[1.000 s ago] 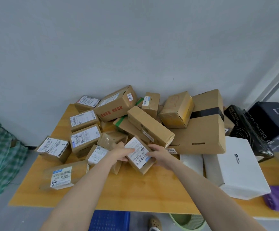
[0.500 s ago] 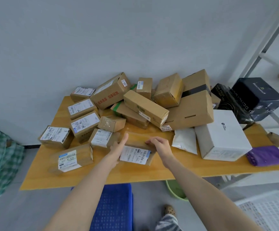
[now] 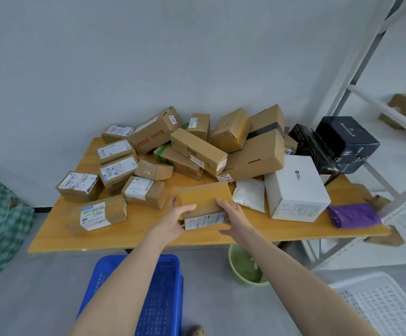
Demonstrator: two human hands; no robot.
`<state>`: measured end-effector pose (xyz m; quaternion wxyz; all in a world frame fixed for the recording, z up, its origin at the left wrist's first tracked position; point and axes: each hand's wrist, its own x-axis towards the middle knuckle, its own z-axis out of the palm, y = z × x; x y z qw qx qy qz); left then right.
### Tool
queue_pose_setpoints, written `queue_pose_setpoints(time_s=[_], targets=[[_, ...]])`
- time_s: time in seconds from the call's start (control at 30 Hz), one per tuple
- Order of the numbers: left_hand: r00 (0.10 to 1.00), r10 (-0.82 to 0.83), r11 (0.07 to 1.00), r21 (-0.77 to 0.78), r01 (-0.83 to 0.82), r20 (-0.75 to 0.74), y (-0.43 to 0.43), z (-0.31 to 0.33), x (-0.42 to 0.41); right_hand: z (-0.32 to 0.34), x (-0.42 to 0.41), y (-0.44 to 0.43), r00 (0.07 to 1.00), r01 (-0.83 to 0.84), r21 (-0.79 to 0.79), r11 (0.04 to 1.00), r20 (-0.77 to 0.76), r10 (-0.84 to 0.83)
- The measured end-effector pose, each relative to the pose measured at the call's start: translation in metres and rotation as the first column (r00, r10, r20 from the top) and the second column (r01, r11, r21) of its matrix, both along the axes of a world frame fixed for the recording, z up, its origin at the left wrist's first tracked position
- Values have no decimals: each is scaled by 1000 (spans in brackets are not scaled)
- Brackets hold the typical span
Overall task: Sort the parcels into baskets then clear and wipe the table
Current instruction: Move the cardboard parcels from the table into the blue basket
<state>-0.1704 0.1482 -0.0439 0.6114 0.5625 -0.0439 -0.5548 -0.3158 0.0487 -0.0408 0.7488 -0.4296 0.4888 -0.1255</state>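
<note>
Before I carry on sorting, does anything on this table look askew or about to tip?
Yes. At the back of the table the cartons are heaped, not stacked: a long brown box lies tilted across others, and a yellow-taped box leans against the big carton. Nothing looks spilled.

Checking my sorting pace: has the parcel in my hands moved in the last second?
Yes. The parcel has come toward the near edge of the table, away from the long box, its label now facing front.
</note>
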Motion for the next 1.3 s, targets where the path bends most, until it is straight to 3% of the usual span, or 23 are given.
queue_pose_setpoints(time_s=[0.23, 0.47, 0.53, 0.63, 0.7, 0.8, 0.87, 0.97, 1.1, 1.23, 1.3], targets=[[998, 27, 999, -32, -29, -54, 37, -13, -84, 9, -73, 24, 998, -21, -184, 983, 49, 31], [995, 100, 995, 0, -100, -7, 83, -9, -149, 6, -114, 65, 999, -16, -271, 962, 35, 26], [993, 122, 992, 25, -122, 10, 98, -8, -156, 5, -116, 77, 996, 9, -234, 972, 91, 13], [980, 190, 979, 58, -193, 53, 119, -5, -157, 2, -111, 101, 981, 14, -50, 999, 192, -4], [981, 187, 981, 42, -189, 50, 132, -3, -153, 0, -107, 119, 972, -74, 21, 997, 224, 67], [995, 96, 994, 45, -96, 5, 147, 1, -145, -1, -100, 139, 943, -239, 0, 971, 238, 232], [995, 57, 992, 104, -65, 83, 158, 0, -134, -5, -88, 153, 939, -254, 35, 967, 246, 238], [941, 87, 970, 188, -155, 329, 172, -2, -119, -10, -69, 167, 955, -211, 80, 974, 229, 188], [757, 41, 975, 138, -172, 653, 201, -9, -75, -31, -35, 198, 969, -171, 61, 983, 190, 157], [615, -207, 975, 212, 65, 761, 236, -17, -24, -47, 7, 244, 977, -93, 43, 995, 195, 83], [596, -265, 962, 254, 104, 758, 248, -19, -5, -56, 21, 263, 978, -60, 20, 998, 203, 55]])
